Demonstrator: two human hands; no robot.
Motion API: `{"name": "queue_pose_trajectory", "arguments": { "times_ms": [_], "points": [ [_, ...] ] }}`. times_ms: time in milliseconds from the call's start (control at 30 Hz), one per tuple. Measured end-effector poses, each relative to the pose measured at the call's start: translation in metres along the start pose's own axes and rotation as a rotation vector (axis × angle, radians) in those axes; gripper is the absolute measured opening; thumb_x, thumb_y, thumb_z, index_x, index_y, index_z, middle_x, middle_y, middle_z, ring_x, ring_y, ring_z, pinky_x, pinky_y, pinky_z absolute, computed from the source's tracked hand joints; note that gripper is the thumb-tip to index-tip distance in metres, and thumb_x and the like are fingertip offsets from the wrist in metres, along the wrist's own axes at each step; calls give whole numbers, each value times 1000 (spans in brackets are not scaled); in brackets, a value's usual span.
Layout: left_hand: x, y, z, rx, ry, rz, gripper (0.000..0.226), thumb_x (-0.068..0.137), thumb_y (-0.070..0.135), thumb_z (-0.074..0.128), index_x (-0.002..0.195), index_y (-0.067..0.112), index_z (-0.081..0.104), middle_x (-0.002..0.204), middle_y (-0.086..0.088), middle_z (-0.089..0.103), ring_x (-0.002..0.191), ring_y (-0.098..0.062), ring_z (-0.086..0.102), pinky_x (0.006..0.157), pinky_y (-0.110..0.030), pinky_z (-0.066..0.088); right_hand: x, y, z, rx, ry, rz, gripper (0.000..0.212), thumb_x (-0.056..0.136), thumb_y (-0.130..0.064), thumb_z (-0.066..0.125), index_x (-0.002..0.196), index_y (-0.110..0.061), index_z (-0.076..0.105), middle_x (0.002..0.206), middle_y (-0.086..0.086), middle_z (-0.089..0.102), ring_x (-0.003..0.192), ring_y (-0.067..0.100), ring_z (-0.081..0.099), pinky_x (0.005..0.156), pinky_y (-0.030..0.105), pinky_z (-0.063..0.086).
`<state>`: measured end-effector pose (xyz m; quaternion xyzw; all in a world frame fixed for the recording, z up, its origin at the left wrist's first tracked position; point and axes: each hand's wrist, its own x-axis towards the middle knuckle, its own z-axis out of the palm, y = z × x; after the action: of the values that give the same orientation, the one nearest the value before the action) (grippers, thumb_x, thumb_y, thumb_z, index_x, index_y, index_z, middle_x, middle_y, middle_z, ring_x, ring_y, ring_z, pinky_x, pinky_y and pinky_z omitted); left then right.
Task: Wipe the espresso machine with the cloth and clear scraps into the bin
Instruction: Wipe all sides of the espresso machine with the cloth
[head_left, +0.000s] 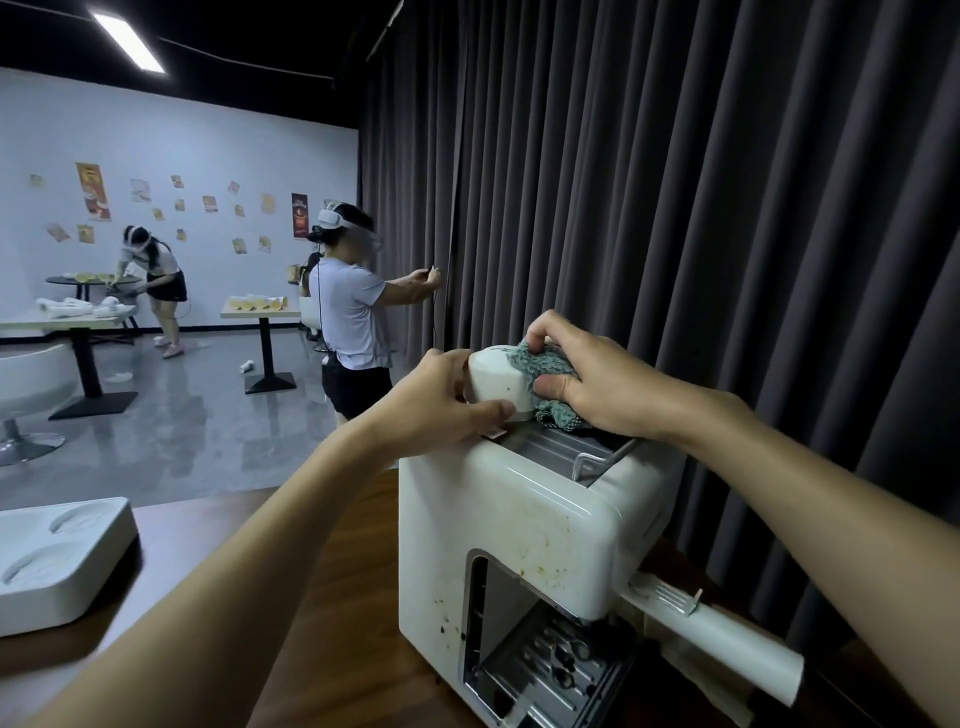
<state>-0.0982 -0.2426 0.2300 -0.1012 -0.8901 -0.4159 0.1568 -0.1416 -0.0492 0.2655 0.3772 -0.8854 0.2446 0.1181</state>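
Note:
A white espresso machine (524, 525) stands on the brown wooden table, its front flecked with brown stains. On its top sits a white cup (498, 382). My left hand (441, 400) grips the cup from the left, thumb along its lower edge. My right hand (597, 379) holds a grey-green cloth (550, 364) bunched against the cup's right side, just above the machine's metal top tray. The white portafilter handle (727, 639) juts out at the machine's lower right.
A white moulded tray (57, 556) lies on the table at the left. Dark curtains (675, 208) hang close behind the machine. Two people wearing headsets work among small tables (260, 312) farther back on the grey floor. No bin is in view.

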Motion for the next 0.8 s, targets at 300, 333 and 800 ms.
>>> {"name": "queue_pose_trajectory", "arguments": {
  "times_ms": [300, 333, 800],
  "points": [
    [-2, -7, 2, -152, 53, -36, 51, 84, 23, 76, 124, 16, 45, 108, 3, 64, 94, -2, 63, 64, -6, 49, -3, -5, -2, -59, 152, 22, 28, 90, -23, 68, 117, -25, 62, 113, -5, 67, 107, 12, 58, 87, 22, 39],
    [-2, -7, 3, -129, 59, -22, 53, 82, 25, 78, 124, 17, 45, 107, 4, 64, 92, 0, 63, 65, -6, 49, -5, -6, -2, -63, 175, 12, 31, 89, -22, 69, 120, -24, 64, 116, -6, 67, 110, 10, 58, 89, 18, 37],
    [0, -10, 6, -133, 120, -7, 60, 76, 32, 83, 122, 15, 48, 110, 2, 64, 100, -9, 64, 83, -23, 56, -6, -6, 0, -12, 197, -11, 33, 87, -14, 71, 119, -20, 67, 114, -10, 63, 109, 5, 55, 96, 17, 38]
  ]
}}
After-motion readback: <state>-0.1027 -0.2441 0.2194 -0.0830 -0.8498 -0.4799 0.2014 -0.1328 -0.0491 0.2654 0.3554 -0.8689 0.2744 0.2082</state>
